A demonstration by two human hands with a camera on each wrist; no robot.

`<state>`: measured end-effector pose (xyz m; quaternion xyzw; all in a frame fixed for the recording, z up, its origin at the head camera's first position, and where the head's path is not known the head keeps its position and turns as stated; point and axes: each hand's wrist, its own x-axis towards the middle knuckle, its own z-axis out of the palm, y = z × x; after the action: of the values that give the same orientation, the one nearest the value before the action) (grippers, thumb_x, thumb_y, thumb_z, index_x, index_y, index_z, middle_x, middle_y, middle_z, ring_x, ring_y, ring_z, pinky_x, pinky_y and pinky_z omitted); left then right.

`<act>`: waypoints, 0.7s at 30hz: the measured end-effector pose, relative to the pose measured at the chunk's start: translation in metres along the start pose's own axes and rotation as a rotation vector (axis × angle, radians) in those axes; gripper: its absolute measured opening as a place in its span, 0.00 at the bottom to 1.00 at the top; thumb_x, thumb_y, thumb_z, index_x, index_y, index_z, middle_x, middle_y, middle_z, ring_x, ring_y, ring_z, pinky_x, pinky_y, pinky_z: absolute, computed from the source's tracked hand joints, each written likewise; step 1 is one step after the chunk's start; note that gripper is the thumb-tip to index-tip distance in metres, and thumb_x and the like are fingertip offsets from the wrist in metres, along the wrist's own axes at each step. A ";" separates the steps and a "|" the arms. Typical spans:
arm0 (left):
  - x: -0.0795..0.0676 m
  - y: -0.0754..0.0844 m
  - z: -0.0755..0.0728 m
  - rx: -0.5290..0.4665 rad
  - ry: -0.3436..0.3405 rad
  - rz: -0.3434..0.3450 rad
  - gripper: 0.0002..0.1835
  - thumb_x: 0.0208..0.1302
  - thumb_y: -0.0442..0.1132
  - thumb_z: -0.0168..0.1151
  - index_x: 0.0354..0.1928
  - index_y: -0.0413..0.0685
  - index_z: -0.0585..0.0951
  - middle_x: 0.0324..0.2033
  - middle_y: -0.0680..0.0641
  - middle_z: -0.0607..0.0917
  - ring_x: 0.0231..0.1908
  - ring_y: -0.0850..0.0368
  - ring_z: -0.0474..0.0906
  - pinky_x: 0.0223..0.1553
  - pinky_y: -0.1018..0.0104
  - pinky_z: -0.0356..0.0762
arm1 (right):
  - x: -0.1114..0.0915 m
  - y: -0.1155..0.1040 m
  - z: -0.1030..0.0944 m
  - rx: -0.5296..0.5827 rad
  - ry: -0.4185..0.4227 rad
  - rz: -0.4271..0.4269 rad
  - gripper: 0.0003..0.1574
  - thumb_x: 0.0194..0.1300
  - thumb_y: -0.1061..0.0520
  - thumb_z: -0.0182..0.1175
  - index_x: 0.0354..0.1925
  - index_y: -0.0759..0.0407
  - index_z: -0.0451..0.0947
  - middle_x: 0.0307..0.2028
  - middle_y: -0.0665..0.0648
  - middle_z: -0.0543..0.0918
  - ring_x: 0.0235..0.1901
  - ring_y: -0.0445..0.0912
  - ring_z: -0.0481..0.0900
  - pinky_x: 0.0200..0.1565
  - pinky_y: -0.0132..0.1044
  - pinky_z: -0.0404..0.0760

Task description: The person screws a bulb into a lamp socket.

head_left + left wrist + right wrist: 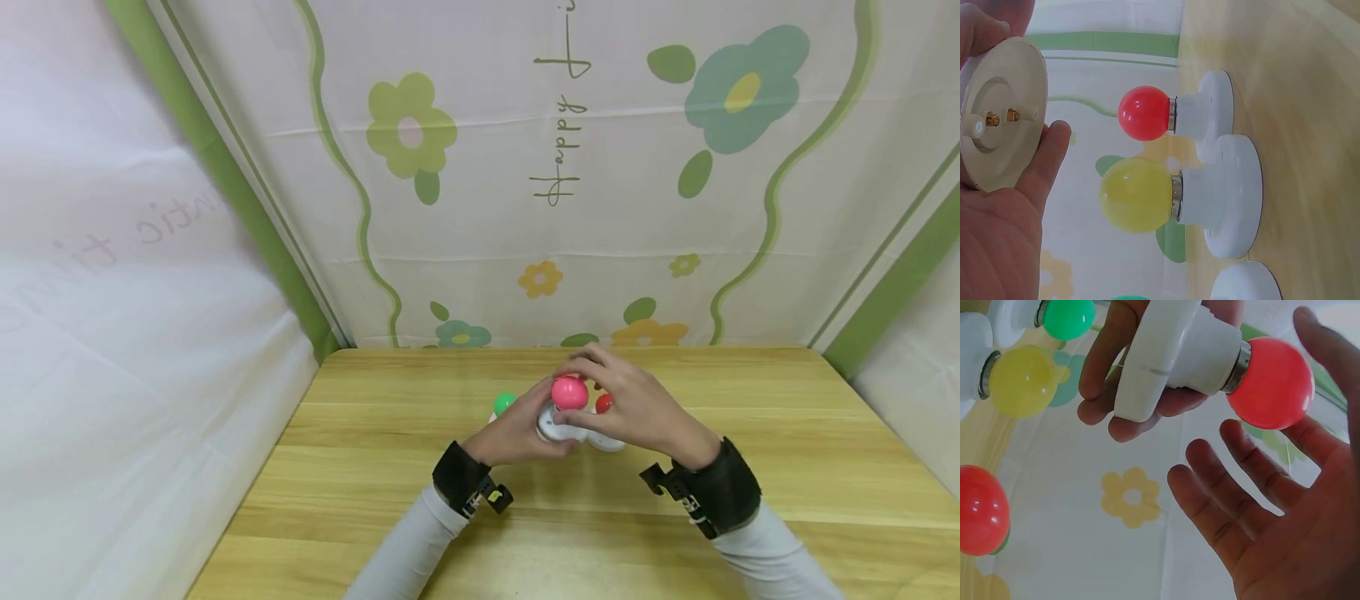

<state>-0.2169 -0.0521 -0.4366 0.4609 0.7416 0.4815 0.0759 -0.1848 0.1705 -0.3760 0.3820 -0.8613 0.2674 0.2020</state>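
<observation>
A white lamp holder is held up by my left hand, thumb and fingers around its round base. The base's underside faces the left wrist camera, with two brass terminals showing. A pink-red bulb sits in the holder, its metal collar partly visible. Around this bulb my right hand is spread. Its index finger reaches behind the bulb at the edge, while the thumb stands off from it. The other fingers are loosely extended.
Behind the hands on the wooden table stand more white holders with a red bulb, a yellow bulb and a green bulb. A flower-printed curtain rises at the table's back edge.
</observation>
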 end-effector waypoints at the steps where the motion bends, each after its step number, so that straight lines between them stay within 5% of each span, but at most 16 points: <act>1: -0.001 0.000 0.000 0.006 0.002 -0.012 0.47 0.64 0.31 0.74 0.80 0.52 0.59 0.72 0.44 0.72 0.66 0.56 0.74 0.69 0.66 0.78 | 0.000 0.000 -0.001 0.014 -0.008 0.005 0.38 0.60 0.41 0.80 0.64 0.52 0.81 0.62 0.55 0.80 0.57 0.51 0.82 0.51 0.51 0.89; 4: -0.003 0.000 -0.001 0.026 0.009 -0.039 0.43 0.65 0.34 0.74 0.77 0.52 0.62 0.68 0.47 0.74 0.64 0.58 0.75 0.68 0.66 0.78 | 0.000 -0.001 -0.005 0.098 -0.040 0.027 0.44 0.61 0.45 0.80 0.72 0.47 0.76 0.71 0.54 0.74 0.69 0.54 0.74 0.61 0.60 0.83; 8: -0.001 0.000 -0.003 0.007 0.011 -0.021 0.45 0.65 0.34 0.74 0.79 0.55 0.60 0.71 0.49 0.72 0.65 0.58 0.75 0.68 0.64 0.78 | -0.001 -0.001 -0.010 0.214 -0.074 0.019 0.42 0.65 0.55 0.76 0.74 0.47 0.73 0.74 0.51 0.73 0.72 0.52 0.72 0.66 0.64 0.78; 16: 0.001 0.000 -0.004 -0.014 0.006 0.001 0.48 0.64 0.33 0.74 0.80 0.58 0.58 0.73 0.50 0.71 0.66 0.57 0.74 0.71 0.62 0.76 | -0.002 0.004 -0.007 0.284 -0.055 -0.095 0.38 0.61 0.74 0.64 0.68 0.55 0.79 0.68 0.55 0.82 0.70 0.49 0.77 0.70 0.33 0.75; 21: 0.001 -0.001 -0.003 -0.021 -0.001 0.000 0.48 0.65 0.33 0.74 0.81 0.58 0.57 0.75 0.50 0.70 0.69 0.57 0.73 0.73 0.62 0.74 | -0.003 0.005 -0.006 0.257 -0.037 -0.102 0.36 0.62 0.74 0.66 0.66 0.54 0.80 0.62 0.54 0.85 0.65 0.47 0.79 0.68 0.32 0.76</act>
<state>-0.2198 -0.0534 -0.4356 0.4605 0.7364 0.4890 0.0811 -0.1863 0.1788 -0.3745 0.4528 -0.8030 0.3579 0.1488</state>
